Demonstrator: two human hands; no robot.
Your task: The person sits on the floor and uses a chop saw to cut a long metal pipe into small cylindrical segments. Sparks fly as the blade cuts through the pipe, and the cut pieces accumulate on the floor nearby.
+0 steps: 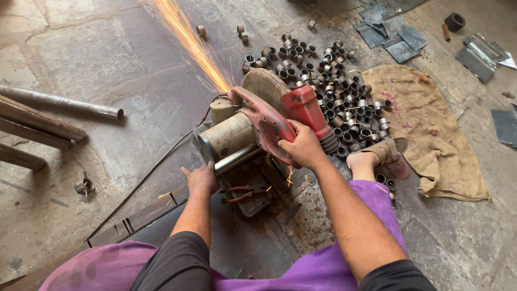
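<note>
A red chop saw (258,121) stands on the concrete floor in front of me, its disc (265,86) lowered and a stream of orange sparks (188,40) flying back and to the left. My right hand (302,146) grips the saw's red handle from above. My left hand (201,179) rests on a shiny metal tube (237,158) that runs under the saw motor. A heap of several short cut metal rings (334,86) lies just beyond and right of the saw.
Long pipes (48,116) lie at the left. A burlap sack (425,129) is spread at the right, with my sandalled foot (379,156) on its edge. Flat grey metal sheets (393,32) sit at the top right. A cable (151,172) trails left from the saw.
</note>
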